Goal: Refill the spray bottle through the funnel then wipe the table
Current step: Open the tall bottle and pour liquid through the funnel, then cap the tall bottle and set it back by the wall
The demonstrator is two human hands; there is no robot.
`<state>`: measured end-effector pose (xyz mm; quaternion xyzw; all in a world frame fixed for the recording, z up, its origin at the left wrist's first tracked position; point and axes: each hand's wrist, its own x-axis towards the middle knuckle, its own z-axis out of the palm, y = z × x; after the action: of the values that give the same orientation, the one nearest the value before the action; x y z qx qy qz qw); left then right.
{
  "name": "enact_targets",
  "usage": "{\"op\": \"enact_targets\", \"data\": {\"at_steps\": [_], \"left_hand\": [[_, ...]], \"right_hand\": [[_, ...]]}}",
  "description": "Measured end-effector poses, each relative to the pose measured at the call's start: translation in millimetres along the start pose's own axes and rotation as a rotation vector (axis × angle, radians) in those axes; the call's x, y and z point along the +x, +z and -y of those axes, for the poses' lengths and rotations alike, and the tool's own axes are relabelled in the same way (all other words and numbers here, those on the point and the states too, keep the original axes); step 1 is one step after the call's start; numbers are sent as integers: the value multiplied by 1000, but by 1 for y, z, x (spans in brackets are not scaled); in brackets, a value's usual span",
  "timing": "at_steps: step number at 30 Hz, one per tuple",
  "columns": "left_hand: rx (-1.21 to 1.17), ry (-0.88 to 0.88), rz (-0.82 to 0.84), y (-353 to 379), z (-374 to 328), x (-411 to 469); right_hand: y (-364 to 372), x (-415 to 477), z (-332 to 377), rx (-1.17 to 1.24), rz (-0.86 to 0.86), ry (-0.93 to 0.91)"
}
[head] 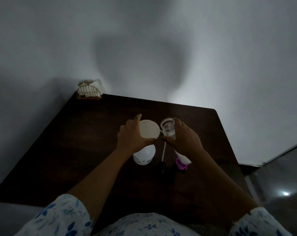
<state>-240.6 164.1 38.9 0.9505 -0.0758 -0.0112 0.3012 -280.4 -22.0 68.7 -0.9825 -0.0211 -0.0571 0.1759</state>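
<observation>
One white spray bottle (144,155) stood on the dark table (76,142), with one white funnel (148,129) above it gripped by the left hand (130,135). The right hand (185,135) clasped one clear cup (168,127) of water touching the funnel's rim. One detached sprayer head (163,157) lay beside the bottle.

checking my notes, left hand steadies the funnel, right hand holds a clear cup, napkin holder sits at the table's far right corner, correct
Not quite: the head view shows the napkin holder at the far left corner of the table. The rest stands.
</observation>
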Motion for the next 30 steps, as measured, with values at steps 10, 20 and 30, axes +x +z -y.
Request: {"op": "enact_targets", "data": {"at_steps": [10, 20, 30], "left_hand": [[-253, 534, -288, 7, -65, -40], [-517, 165, 136, 58, -105, -41], [-559, 192, 40, 72, -105, -38]], "right_hand": [[-16, -17, -14, 244, -183, 69], [-27, -29, -26, 478, -270, 41], [36, -26, -107, 475, -34, 370]]}}
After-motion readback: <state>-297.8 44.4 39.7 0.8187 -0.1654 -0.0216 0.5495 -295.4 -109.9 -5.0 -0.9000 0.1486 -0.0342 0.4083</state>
